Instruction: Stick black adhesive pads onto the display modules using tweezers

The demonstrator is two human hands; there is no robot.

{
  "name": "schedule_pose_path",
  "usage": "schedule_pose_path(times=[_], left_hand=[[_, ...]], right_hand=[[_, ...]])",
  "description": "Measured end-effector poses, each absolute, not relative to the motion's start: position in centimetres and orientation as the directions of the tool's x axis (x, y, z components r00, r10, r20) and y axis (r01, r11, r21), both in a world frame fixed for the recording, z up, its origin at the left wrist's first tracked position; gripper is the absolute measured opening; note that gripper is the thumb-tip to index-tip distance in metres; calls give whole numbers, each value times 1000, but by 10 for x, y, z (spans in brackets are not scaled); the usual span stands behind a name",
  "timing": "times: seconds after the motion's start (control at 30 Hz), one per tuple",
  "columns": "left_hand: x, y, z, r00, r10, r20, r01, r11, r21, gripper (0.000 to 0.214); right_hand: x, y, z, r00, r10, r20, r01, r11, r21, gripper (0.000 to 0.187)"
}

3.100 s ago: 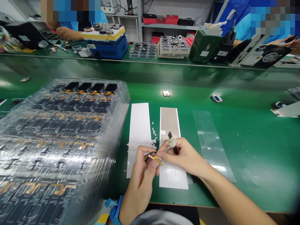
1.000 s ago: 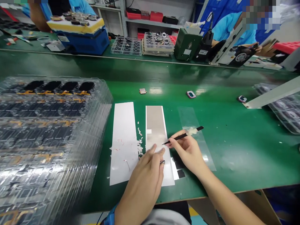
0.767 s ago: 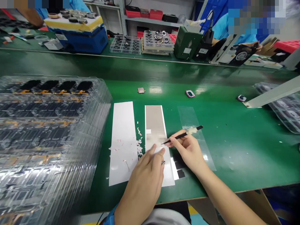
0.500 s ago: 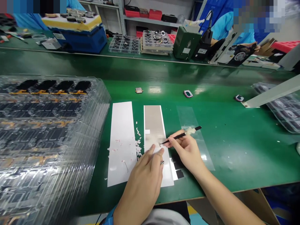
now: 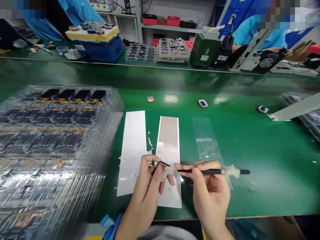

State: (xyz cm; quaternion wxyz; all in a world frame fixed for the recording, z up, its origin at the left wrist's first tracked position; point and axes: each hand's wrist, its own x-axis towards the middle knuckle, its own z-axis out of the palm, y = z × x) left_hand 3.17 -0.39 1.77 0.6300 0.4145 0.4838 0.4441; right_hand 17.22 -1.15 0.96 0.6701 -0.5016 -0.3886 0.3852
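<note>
My left hand (image 5: pixel 147 186) is closed around a small display part (image 5: pixel 163 176) with a dark edge and an orange flex strip, held above the table. My right hand (image 5: pixel 210 186) grips slim black tweezers (image 5: pixel 212 171) with a cream wad (image 5: pixel 231 171) wrapped round the rear. Their fine tip meets a small whitish piece (image 5: pixel 170 170) at the display part's right side; I cannot tell whether it is stuck on. Beneath both hands lies a beige-and-white backing sheet (image 5: pixel 169 130). Left of it is a white sheet (image 5: pixel 133 143) with reddish and white scraps.
Tall stacked clear trays (image 5: pixel 75 146) of dark screens fill the left side. A clear film (image 5: pixel 206 136) lies to the right. Small watch-like parts (image 5: pixel 202 103) sit farther back, near a slanted white post (image 5: pixel 295 105). Beyond the ledge are boxes and a co-worker's blue sleeve (image 5: pixel 246 31).
My left hand has lifted from the backing sheet and now holds the display part. My right hand has brought the tweezers from the sheet to that part. The dark pieces beside the sheet no longer show.
</note>
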Motion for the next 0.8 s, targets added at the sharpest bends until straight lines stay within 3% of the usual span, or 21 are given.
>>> schedule_pose_path(times=[0.13,0.33,0.47,0.8], left_hand=[[36,-4,21,153,957,-248,-270,282,921,21],[36,-2,16,197,939,-280,-386,337,859,25],[38,-3,15,155,943,-294,-357,331,874,25],[40,-7,7,143,971,-194,-266,226,937,23]], right_hand=[[159,-15,1,373,916,150,-179,230,-957,6],[158,-16,-6,419,892,169,-127,242,-962,5],[156,-17,-7,452,869,200,-124,284,-951,7],[159,-13,-1,497,864,81,-291,253,-923,6]])
